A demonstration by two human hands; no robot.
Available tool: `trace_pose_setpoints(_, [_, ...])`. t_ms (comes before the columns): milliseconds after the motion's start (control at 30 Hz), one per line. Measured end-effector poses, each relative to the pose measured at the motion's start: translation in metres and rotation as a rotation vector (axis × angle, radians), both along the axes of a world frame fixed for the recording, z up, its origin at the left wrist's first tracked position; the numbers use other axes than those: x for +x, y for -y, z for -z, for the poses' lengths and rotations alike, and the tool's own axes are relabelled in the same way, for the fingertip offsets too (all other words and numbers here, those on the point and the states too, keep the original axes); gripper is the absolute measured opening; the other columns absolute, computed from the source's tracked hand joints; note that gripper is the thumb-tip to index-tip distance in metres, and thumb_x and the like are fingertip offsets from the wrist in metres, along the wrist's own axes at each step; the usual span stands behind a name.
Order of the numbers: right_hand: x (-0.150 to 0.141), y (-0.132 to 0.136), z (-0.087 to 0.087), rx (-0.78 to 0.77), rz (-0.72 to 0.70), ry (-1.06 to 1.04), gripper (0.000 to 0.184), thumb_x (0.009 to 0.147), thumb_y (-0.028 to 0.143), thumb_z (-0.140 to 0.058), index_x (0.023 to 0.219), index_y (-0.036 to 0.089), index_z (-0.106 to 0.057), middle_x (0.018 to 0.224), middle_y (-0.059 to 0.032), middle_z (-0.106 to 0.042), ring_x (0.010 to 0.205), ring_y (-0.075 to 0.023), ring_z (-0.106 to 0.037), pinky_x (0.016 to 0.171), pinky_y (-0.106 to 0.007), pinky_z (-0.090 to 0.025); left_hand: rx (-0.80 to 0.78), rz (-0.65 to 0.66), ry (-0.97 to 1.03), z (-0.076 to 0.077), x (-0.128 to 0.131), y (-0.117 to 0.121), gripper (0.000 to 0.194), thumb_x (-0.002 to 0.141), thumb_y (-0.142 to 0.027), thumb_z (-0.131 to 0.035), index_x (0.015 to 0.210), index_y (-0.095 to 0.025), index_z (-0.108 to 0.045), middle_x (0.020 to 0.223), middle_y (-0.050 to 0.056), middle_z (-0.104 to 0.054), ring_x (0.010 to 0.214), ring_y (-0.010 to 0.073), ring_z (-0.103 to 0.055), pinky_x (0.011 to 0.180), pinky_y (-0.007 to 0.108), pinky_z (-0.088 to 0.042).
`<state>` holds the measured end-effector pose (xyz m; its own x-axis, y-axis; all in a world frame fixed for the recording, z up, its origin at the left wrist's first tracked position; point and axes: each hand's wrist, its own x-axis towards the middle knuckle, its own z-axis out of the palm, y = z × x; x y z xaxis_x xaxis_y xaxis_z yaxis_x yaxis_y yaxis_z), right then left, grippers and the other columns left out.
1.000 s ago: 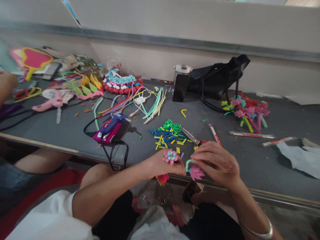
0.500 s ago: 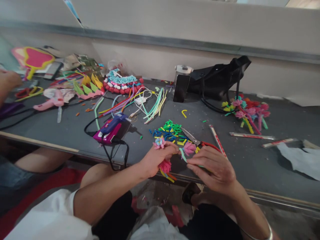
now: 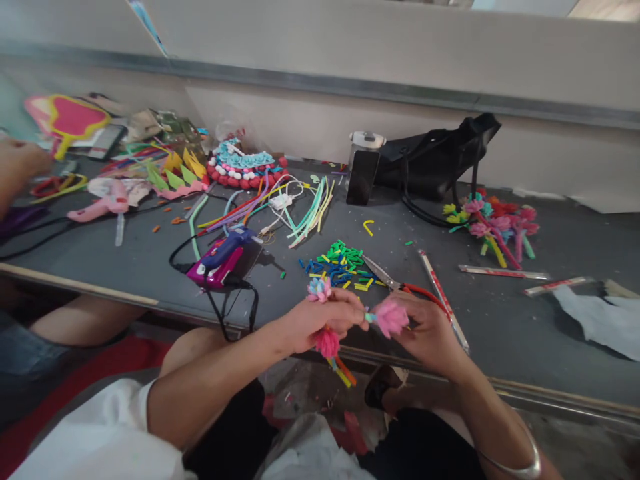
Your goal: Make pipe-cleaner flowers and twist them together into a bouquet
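Observation:
My left hand [image 3: 320, 320] is closed round a small bunch of paper flowers: a blue-and-pink one [image 3: 319, 289] sticks up above the fist and a deep pink one [image 3: 327, 342] hangs below, with coloured stems trailing down. My right hand [image 3: 425, 330] pinches a pink fringed flower [image 3: 391, 316] by its pale green stem, right beside the left hand's fingers. Both hands hover over the near edge of the grey table [image 3: 150, 267].
Red-handled scissors [image 3: 400, 283] and cut green, blue and yellow pieces [image 3: 340, 265] lie just beyond my hands. A purple glue gun [image 3: 223, 259] sits to the left, finished flowers [image 3: 493, 223] and a black bag [image 3: 435, 160] far right. Another person's hand [image 3: 17, 163] is at far left.
My hands have come closer together. The right hand has turned the pink flower up and brought it against the left hand's bunch, which sank slightly toward the table edge.

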<state>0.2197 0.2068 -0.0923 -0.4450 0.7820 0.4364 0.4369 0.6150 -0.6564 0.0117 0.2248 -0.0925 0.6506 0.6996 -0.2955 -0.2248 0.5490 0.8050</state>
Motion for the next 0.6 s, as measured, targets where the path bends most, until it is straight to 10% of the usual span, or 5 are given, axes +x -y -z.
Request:
trace_pose_setpoints(233, [0.002, 0.003, -0.002, 0.000, -0.060, 0.018, 0.005, 0.088, 0.022, -0.067, 0.084, 0.021, -0.070, 0.073, -0.0007, -0.069, 0.071, -0.0139, -0.063, 0.067, -0.028, -0.049, 0.207, 0.372, -0.217, -0.007, -0.003, 0.005, 0.004, 0.063, -0.021, -0.071, 0.065, -0.017, -0.072, 0.064, 0.001, -0.068, 0.056, 0.0110, -0.050, 0.053, 0.023, -0.037])
trace_pose_setpoints(600, [0.013, 0.006, -0.007, 0.242, 0.046, 0.031, 0.011, 0.083, 0.014, -0.070, 0.090, 0.022, -0.072, 0.075, -0.0013, -0.071, 0.069, -0.0164, -0.066, 0.070, -0.032, -0.053, 0.438, 0.079, -0.385, 0.000, 0.005, 0.000, 0.010, 0.066, -0.015, -0.060, 0.058, -0.016, -0.065, 0.055, -0.004, -0.053, 0.057, 0.0099, -0.041, 0.055, 0.021, -0.032])
